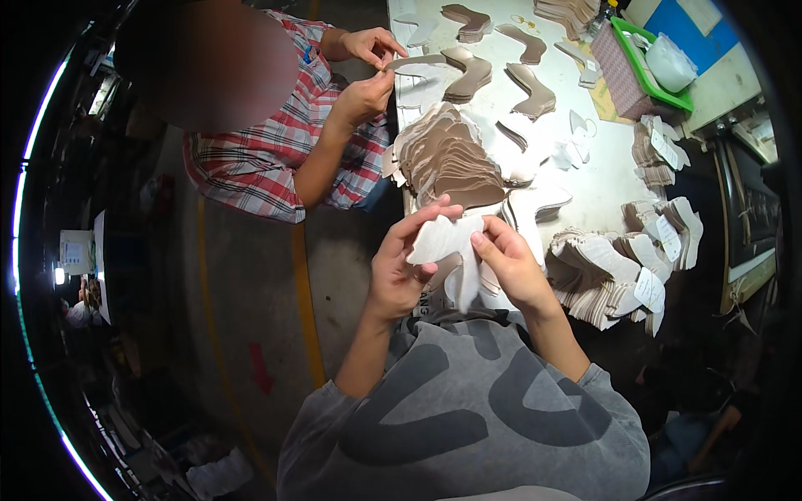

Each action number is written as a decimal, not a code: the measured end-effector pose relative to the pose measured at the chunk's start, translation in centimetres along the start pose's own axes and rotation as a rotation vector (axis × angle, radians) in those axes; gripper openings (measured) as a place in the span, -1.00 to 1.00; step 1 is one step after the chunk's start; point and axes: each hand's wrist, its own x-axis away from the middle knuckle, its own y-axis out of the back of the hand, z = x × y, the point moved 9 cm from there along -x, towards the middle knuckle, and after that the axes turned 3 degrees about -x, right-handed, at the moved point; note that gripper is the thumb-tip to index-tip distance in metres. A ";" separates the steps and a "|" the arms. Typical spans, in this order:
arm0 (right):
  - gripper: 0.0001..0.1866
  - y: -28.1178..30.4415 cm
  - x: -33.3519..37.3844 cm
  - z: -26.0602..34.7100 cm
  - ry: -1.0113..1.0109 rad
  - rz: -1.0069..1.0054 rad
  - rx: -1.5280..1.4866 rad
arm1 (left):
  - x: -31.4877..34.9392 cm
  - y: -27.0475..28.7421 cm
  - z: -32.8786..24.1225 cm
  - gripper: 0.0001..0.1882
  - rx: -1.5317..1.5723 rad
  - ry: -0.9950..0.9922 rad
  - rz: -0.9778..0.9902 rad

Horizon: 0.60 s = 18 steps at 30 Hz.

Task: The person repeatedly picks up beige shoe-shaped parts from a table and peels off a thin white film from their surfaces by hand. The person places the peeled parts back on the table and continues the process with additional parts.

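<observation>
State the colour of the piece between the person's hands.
The piece is off-white, best seen in head view.

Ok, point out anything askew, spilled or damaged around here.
The large heap of thin, brown-grey cut pieces on the white, flat-topped table looks askew: its layers fan out unevenly, whereas the curved, brown-grey stack just beyond it sits fairly neat. I see nothing clearly spilled or damaged.
</observation>
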 end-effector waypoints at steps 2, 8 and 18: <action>-0.75 0.3 0.0 1.3 0.115 -0.062 0.429 | 0.1 0.1 0.1 -0.26 -0.068 -0.023 -0.016; -0.77 -0.1 1.0 4.4 0.174 -0.018 0.217 | 0.2 0.2 -0.7 -0.38 -0.396 -0.060 0.020; -0.66 -3.7 3.1 5.8 0.165 0.187 0.207 | -0.1 -1.0 -2.4 -0.49 -0.610 -0.158 0.009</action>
